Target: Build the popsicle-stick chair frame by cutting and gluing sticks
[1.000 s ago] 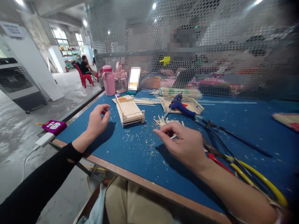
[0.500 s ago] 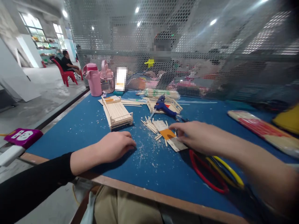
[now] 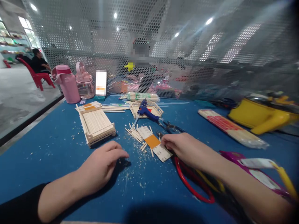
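My right hand (image 3: 178,144) is closed, its curled fingers around the dark jaw end of red-handled pliers (image 3: 195,186); the grip itself is partly hidden. Beside its fingertips lies a white card with an orange band (image 3: 153,142), over a loose pile of short wooden sticks (image 3: 135,134). My left hand (image 3: 102,163) rests low over the table with relaxed fingers, holding nothing. Beyond it stands a small bed-like frame of wooden sticks (image 3: 97,123). A blue glue gun (image 3: 147,112) lies across another stick-built piece (image 3: 160,109) at the centre back.
A pink flask (image 3: 67,84) and a clear bottle (image 3: 85,85) stand at the back left, near a lit phone (image 3: 101,82). Packaged sticks (image 3: 231,129), a yellow bag (image 3: 254,112) and a purple power strip (image 3: 263,174) are at right. A mesh screen (image 3: 187,46) closes the back.
The view has turned right. My right hand has moved from the card's edge onto the pliers' jaw end. My left hand has risen slightly, its fingers a little more extended.
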Available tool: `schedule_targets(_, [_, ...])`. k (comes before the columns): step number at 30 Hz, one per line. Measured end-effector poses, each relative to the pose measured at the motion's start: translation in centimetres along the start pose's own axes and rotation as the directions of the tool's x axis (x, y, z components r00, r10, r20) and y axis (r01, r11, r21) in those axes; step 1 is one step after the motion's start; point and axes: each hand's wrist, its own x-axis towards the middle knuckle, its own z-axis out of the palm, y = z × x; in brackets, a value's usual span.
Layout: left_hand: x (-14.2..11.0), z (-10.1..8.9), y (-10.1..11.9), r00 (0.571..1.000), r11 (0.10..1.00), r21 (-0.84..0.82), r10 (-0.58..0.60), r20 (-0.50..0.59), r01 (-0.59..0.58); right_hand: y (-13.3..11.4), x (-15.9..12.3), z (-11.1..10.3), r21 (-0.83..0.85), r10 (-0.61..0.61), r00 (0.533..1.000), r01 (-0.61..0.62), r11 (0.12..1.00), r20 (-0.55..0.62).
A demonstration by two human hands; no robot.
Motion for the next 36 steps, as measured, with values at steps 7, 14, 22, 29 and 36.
schedule_targets(7, [6.9, 3.9, 2.1, 0.938, 0.962, 0.270, -0.126, 0.324, 0.036, -1.5, 1.1, -1.0, -0.052, 0.161, 0.978, -0.155, 0.987, 0.134])
schedule_targets(14, [8.5, 4.9, 1.6, 0.929, 0.925, 0.341, -0.264, 0.259, 0.168, -1.3, 0.6, 0.1, 0.070, 0.169, 0.978, -0.178, 0.982, 0.124])
schedule_targets(22, [5.1, 1.1, 1.6, 0.969, 0.966, 0.184, -0.208, 0.134, 0.182, 0.6, 1.3, -0.9, 0.689, 0.268, 0.963, -0.176, 0.703, -0.028])
schedule_targets(29, [1.2, 0.0, 0.3, 0.948, 0.996, 0.083, -0.068, 0.310, 0.044, -0.2, 4.1, -3.0, 0.758, 0.330, 0.932, -0.108, 0.643, -0.147])
schedule_targets(36, [0.5, 0.1, 0.1, 0.952, 0.999, 0.028, -0.053, 0.302, 0.047, -5.7, 10.3, -0.4, 0.695, 0.182, 0.983, -0.125, 0.708, -0.008])
